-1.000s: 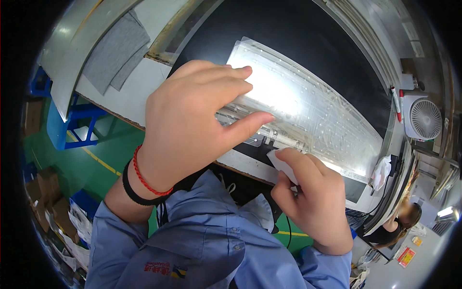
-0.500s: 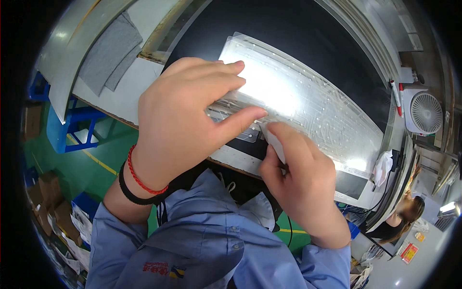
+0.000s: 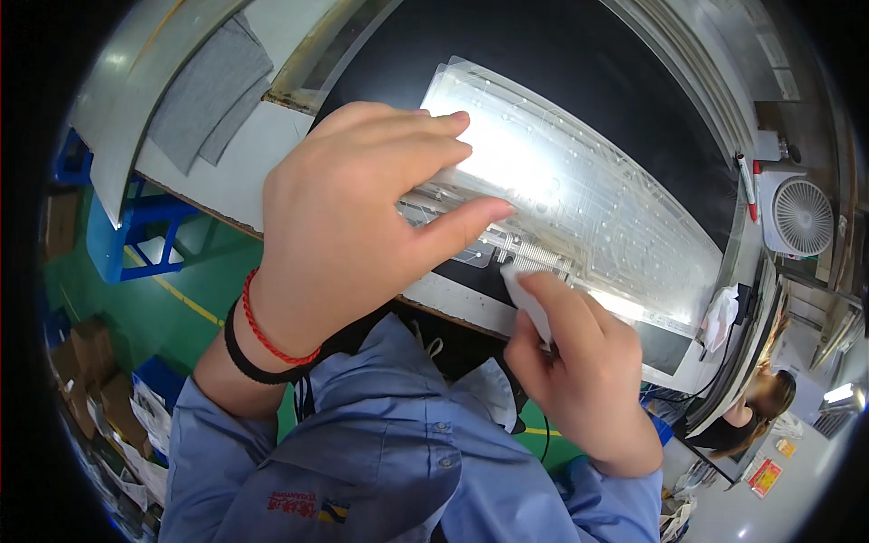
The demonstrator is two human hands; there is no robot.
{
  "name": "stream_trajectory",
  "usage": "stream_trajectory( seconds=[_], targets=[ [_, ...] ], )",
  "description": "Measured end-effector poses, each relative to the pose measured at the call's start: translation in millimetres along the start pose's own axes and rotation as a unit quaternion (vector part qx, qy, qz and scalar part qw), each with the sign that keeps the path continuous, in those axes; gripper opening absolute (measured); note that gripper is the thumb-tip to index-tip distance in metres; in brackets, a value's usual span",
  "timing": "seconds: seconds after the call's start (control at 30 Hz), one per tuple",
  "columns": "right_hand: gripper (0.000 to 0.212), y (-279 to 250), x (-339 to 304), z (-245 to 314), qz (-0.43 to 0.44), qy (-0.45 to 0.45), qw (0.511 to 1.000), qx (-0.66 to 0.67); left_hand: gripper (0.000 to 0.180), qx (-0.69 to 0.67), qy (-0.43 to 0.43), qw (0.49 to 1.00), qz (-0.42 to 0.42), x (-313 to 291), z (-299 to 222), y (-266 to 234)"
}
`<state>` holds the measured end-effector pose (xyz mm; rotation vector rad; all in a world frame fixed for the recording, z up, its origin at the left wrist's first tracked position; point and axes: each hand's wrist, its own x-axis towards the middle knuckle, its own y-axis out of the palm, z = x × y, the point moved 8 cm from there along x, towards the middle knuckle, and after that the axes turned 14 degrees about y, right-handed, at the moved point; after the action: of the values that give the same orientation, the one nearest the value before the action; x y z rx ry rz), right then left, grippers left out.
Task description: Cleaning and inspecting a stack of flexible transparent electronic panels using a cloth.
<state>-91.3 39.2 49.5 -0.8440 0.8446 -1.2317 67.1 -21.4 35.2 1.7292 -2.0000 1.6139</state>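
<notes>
A stack of clear, silvery sheets point(image 3: 625, 213) printed with fine circuit lines and dots lies on a black work surface point(image 3: 534, 45); glare whitens part of it. My left hand point(image 3: 348, 208), with a red cord and a black band at the wrist, rests over the sheets' left end, fingers spread. My right hand point(image 3: 584, 362) pinches a white flat piece point(image 3: 528, 303), perhaps a folded wipe or a scraper; I cannot tell which. Its tip is just off the near edge of the sheets, beside a narrow striped tail point(image 3: 534, 253).
Grey cloth point(image 3: 213, 95) lies on the bench at left. To the right are a small white fan point(image 3: 798, 213), a red and white marker point(image 3: 756, 185) and a crumpled white bag point(image 3: 720, 317). A blue stool point(image 3: 149, 235) stands on the floor. Another person point(image 3: 756, 412) is at far right.
My right hand has drawn back toward me and slightly right with the white piece, uncovering the striped tail. The left hand and the sheets have shifted very little in view.
</notes>
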Motion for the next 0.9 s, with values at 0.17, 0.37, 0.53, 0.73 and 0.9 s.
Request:
stream_trajectory(
  seconds=[0.17,0.37,0.53,0.73,0.9],
  targets=[
    [0.036,0.0,13.2,6.8,-0.053,-0.041,0.997,0.036,0.036,0.007,0.003,1.000,-0.003,1.2,0.2,-1.1],
    [0.036,-4.2,0.5,2.7,0.044,-0.003,0.998,0.034,0.036,-0.013,-0.012,1.000,0.011,-0.3,-0.5,1.2],
    [0.036,0.6,5.2,8.5,-0.005,-0.007,1.000,0.030,0.038,0.003,0.018,1.000,0.007,0.8,-3.5,0.7],
    [0.043,-5.1,-1.9,4.8,0.025,-0.037,0.999,0.030,0.038,-0.006,0.001,1.000,0.014,0.0,-2.6,1.8],
    [0.043,1.1,4.2,7.7,-0.041,-0.069,0.996,0.039,0.038,0.001,0.019,1.000,0.010,1.2,-4.6,0.8]
  ],
)
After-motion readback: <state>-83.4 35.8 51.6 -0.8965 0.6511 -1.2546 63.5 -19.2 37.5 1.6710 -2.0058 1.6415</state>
